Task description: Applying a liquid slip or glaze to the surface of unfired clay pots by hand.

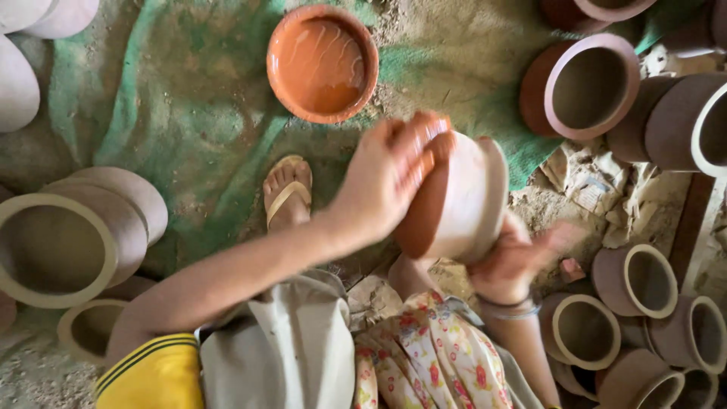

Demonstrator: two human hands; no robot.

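left hand (390,178) is flat on the pot (454,201), fingers spread over its rounded side, palm pressed to the clay; fingertips look wet and orange. right hand (515,261) cups the pot from below near the rim, fingers partly curled, a bit blurred, bangles on the wrist. so both hands carry it, neither closed tight.

the pot is off the floor, tilted on its side above the lap, mouth facing right. one band of it is darker orange, the rest pale, so by my read the step is wiping slip over the surface, partly covered.

just above the left hand sits a bowl (322,64) of orange liquid on the green cloth (189,98), well within reach. a sandalled foot (288,193) rests on the cloth between bowl and lap.

further out: pale pots left (60,246), more pots right (587,87) and lower right (644,280), all on their sides or leaning, mouths open. dirt floor (553,204) with paper scraps between.

next move, as i judge it: pale area needs covering, so the right hand has to turn the pot while the left keeps even light pressure. clay looks unfired, rim grip should stay gentle.
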